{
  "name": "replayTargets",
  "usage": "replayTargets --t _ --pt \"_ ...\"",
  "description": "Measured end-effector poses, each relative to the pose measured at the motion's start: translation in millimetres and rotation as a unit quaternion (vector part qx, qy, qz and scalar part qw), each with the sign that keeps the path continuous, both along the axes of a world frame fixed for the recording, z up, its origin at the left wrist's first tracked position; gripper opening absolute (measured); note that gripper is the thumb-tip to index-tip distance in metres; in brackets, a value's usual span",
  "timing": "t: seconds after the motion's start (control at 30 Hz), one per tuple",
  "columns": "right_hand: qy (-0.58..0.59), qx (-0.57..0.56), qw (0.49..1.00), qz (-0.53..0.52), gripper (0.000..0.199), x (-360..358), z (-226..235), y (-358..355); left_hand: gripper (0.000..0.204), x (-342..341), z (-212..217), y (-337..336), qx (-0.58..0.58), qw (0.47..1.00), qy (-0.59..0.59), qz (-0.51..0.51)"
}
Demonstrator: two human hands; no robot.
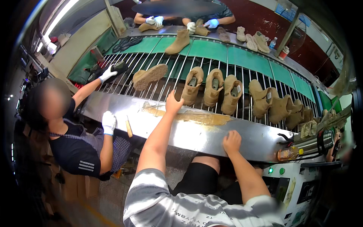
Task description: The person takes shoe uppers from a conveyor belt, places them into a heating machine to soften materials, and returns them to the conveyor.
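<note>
My left hand (174,103) reaches to the near edge of a rack of metal rods, thumb and fingers apart, holding nothing. Just beyond it, a tan boot (192,86) stands on the rods. Further left, another tan boot (150,77) lies tipped over with its sole showing. My right hand (231,142) rests at the front of the metal ledge (181,132), its fingers curled in and nothing visible in them. More tan boots, such as this one (213,87) and this one (231,94), stand in a row toward the right.
At left, a co-worker's gloved hand (108,73) touches a dark object; a wooden-handled tool (129,126) lies nearby. Across the rack, other gloved hands (211,24) handle boots. A steel flask (314,144) and a yellow-capped bottle (289,153) lie at right. Brown residue (204,118) marks the ledge.
</note>
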State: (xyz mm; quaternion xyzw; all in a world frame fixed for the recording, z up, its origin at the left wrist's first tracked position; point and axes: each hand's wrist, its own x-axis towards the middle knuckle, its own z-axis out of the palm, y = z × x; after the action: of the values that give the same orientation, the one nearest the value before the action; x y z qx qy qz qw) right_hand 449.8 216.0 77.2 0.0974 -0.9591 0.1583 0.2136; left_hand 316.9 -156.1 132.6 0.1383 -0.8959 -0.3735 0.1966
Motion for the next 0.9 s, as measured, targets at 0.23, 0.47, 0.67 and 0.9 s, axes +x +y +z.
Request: replayTargets --t 0.23,0.47,0.67,0.9 --pt "-0.056 -0.031 0.974 0.217 0.014 -23 25 -150 0.072 8 4 -114 -0.204 0.97 -0.078 0.108" --pt "-0.098 -0.103 0.962 0.234 0.011 -35 23 -167 0.091 -47 0 -190 -0.363 0.905 -0.114 0.193" --pt "-0.108 -0.097 0.954 0.263 0.016 -41 21 -155 0.098 -106 -11 -191 -0.461 0.857 -0.187 0.137" --pt "-0.077 -0.091 0.954 0.274 0.012 -41 21 -161 0.089 -125 -44 -248 -0.565 0.795 -0.173 0.134"
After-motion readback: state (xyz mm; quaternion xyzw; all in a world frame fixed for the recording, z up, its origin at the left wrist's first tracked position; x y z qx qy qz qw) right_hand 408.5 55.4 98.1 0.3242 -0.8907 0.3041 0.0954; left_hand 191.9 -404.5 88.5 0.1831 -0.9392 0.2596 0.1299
